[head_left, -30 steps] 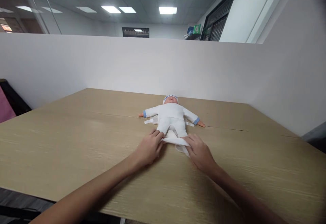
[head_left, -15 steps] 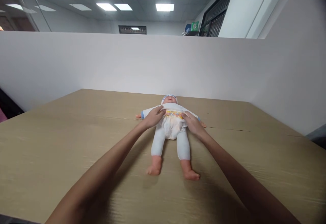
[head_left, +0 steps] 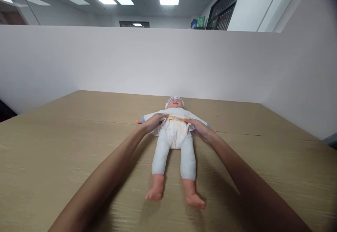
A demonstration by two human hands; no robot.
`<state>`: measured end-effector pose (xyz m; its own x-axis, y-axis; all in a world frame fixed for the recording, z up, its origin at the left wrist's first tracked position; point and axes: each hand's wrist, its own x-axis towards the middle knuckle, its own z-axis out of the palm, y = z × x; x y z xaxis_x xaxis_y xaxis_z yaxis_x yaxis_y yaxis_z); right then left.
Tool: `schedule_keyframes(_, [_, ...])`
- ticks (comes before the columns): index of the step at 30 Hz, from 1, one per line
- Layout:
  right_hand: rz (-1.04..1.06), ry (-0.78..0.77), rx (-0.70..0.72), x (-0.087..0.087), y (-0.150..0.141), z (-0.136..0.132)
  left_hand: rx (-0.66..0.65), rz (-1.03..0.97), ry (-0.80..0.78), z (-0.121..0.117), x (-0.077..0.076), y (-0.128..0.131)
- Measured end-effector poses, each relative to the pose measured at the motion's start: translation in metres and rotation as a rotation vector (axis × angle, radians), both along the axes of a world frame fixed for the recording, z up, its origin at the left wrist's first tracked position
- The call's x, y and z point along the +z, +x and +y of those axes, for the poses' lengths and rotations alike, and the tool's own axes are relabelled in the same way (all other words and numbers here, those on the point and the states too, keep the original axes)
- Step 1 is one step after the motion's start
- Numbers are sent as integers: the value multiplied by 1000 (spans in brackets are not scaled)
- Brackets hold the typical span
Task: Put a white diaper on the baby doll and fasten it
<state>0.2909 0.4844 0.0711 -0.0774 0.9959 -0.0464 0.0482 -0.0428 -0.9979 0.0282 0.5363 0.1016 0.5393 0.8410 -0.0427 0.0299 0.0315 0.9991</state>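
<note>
The baby doll (head_left: 188, 156) lies straight ahead, feet (head_left: 155, 190) nearest me. Next, its diaper (head_left: 176, 136) sits between my left hand (head_left: 154, 121) and right hand (head_left: 200, 128). Both touch the diaper's top, equally near; I can't tell if they pinch. The doll's head (head_left: 175, 103) is farthest.

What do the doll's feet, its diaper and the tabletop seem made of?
Doll's feet: probably vinyl or similar plastic, smooth, with even pinkish colour and moulded shape. Diaper: likely nonwoven fabric, mostly matte white, puckered, ruffled at the sides. Tabletop: wood or wood-look laminate, low sheen; tan streaks leave it open.
</note>
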Motion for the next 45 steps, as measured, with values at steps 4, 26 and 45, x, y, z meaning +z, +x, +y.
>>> schedule_keyframes(4, [19,-93,99,9,1,-30,-60,-13,-77,-22,4,-15])
schedule_keyframes(26, [-838,335,-408,-49,43,-106,-35,479,1093,-121,50,48])
schedule_keyframes(45, [-856,52,-343,-46,49,-104,78,815,1126,-100,19,72])
